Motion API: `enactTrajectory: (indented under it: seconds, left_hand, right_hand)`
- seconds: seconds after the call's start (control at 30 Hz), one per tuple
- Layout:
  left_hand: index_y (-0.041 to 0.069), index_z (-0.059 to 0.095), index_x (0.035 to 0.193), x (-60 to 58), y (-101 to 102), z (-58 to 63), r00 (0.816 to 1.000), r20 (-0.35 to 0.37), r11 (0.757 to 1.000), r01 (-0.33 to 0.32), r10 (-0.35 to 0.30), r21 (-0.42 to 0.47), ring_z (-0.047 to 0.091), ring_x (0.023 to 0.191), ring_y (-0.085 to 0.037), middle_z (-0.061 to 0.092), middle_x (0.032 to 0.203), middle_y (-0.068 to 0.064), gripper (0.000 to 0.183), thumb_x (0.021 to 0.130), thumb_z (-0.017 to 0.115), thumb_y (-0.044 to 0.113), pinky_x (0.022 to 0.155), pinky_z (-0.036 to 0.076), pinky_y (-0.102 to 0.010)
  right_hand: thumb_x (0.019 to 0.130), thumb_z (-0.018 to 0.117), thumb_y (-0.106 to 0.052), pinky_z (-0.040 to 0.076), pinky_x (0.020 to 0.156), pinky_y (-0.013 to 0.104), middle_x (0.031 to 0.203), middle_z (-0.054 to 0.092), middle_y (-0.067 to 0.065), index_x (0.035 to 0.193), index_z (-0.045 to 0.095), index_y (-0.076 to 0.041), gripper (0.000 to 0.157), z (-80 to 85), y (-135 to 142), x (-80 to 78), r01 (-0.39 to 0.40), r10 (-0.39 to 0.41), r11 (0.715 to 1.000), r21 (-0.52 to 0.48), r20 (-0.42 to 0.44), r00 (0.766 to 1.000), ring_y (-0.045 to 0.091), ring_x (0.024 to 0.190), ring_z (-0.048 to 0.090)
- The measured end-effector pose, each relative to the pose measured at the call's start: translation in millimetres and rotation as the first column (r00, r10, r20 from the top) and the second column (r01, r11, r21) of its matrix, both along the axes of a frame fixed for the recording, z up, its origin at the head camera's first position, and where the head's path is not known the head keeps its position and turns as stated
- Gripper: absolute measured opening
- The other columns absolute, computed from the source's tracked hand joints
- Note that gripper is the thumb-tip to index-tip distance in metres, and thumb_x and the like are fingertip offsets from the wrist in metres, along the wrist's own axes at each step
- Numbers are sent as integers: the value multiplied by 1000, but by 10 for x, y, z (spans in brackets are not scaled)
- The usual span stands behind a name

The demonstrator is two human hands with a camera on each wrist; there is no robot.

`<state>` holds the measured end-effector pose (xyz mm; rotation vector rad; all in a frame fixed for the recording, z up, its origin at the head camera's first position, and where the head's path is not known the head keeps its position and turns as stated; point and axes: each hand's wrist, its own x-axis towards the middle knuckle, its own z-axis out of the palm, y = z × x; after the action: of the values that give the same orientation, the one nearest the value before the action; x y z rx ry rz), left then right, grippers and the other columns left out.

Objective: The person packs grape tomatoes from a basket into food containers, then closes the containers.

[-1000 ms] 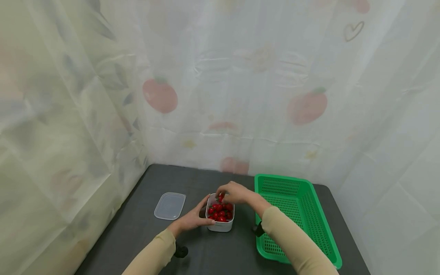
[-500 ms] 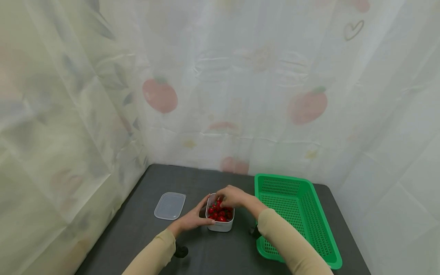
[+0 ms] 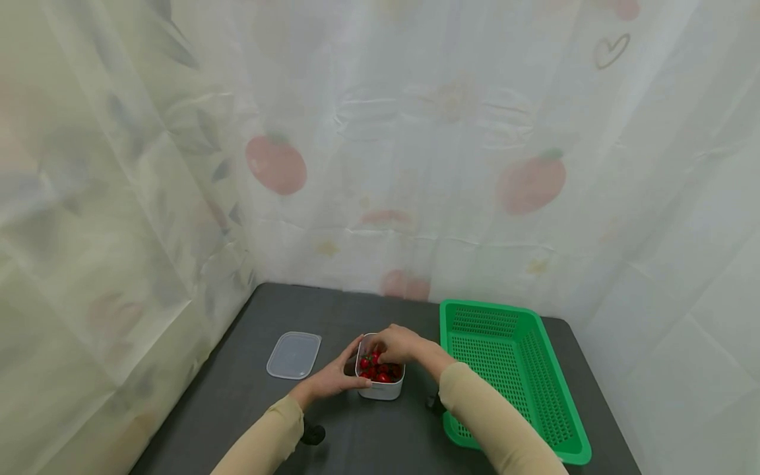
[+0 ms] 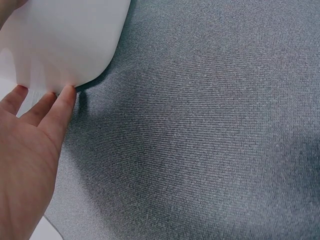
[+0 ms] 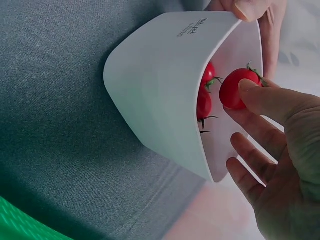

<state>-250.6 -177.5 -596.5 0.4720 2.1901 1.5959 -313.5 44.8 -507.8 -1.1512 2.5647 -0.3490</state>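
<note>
A white square container (image 3: 380, 392) stands on the table with several red cherry tomatoes (image 3: 382, 378) inside. My left hand (image 3: 330, 380) holds it from the left, thumb at the front rim and fingers along the far side. In the left wrist view, fingertips (image 4: 67, 92) touch the container's white wall (image 4: 65, 40). My right hand (image 3: 398, 344) reaches over the container's far right part. Its thumb and index finger pinch one cherry tomato (image 5: 232, 90) with a green stem, at the container's mouth in the right wrist view. The other fingers are spread loosely.
A flat translucent lid (image 3: 293, 356) lies on the dark grey table (image 3: 350, 442), left of the container. At the right stands a green perforated basket (image 3: 555, 373), partly under my right forearm. Printed curtains (image 3: 392, 165) hang behind the table and at both sides.
My right hand has moved slightly down and toward the left, lower over the tomatoes. The left hand, container, lid and basket have kept their places.
</note>
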Motion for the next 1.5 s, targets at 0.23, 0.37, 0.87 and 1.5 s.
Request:
enactTrajectory:
  seconds: [0.23, 0.37, 0.87, 1.5]
  left_hand:
    - [25, -1, 166, -6, 3, -17, 1000, -1, 1000, -3, 3, -8, 25, 151, -41, 3, 171, -12, 102, 97, 74, 25, 112, 35, -58]
    - [24, -1, 166, 2, 4, 4, 1000, -4, 1000, -3, 3, -8, 24, 151, -42, 4, 171, -13, 102, 97, 74, 26, 112, 35, -59]
    - [22, -1, 166, 3, 7, 0, 1000, -6, 1000, 0, 0, -14, 21, 152, -40, 5, 171, -11, 101, 97, 73, 24, 113, 32, -60]
    - [29, -9, 165, 10, -20, -13, 999, -13, 999, -35, 35, -37, 17, 153, -42, 1, 171, -14, 115, 91, 79, 31, 114, 29, -63]
  right_hand:
    - [96, 74, -19, 51, 88, 34, 103, 70, -12, 118, 74, -27, 23, -31, -4, -2, 24, -24, 1000, 15, 5, 1000, 11, 101, 57]
    - [96, 74, -21, 51, 86, 34, 100, 69, -13, 118, 74, -29, 24, -36, -8, -5, 30, -30, 999, 26, -3, 1000, 11, 98, 55]
    - [94, 75, -22, 50, 85, 35, 100, 69, -12, 123, 73, -27, 30, -46, -9, 7, 39, -39, 999, 31, -15, 999, 12, 96, 52]
    - [98, 71, -26, 50, 91, 36, 110, 72, -10, 125, 73, -24, 27, -13, 40, 29, 18, -17, 1000, 8, -42, 999, 14, 102, 57]
